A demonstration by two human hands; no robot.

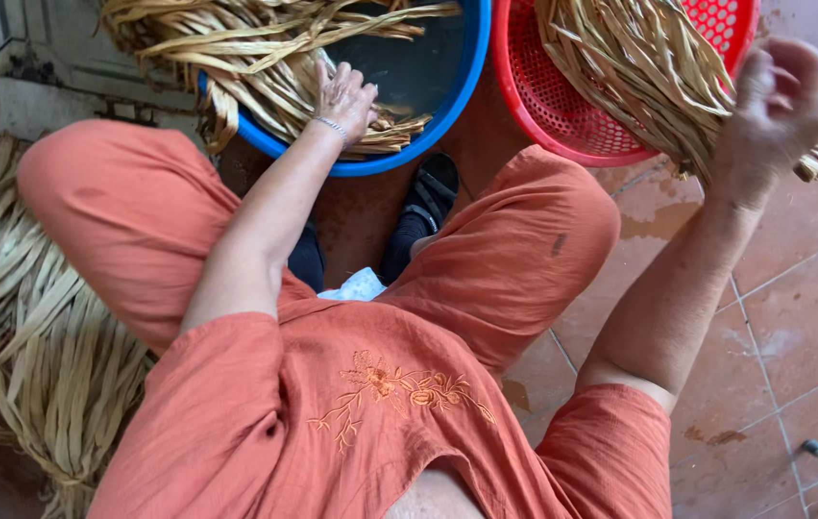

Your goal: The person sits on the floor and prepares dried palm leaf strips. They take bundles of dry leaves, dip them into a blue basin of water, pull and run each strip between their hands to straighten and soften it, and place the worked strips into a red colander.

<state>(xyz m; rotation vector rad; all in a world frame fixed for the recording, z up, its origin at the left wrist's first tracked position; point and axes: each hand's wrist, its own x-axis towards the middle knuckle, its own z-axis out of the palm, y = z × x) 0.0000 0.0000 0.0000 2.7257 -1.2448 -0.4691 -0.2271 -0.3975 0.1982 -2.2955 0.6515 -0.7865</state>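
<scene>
Damp reddish floor tiles (pixel 793 317) spread under me where I sit in orange clothes, a round blue plastic basin (pixel 447 91) just beyond my knees. My left hand (pixel 343 96) lies with fingers spread flat on the dry, tan, ribbon-like leaf strips (pixel 265 58) draped over that basin's rim, seemingly to steady them. My right hand (pixel 779 106), right of the basin, is clenched around a thick bundle of strips (pixel 639 67) lying in the red mesh basket (pixel 543 96) beside it.
</scene>
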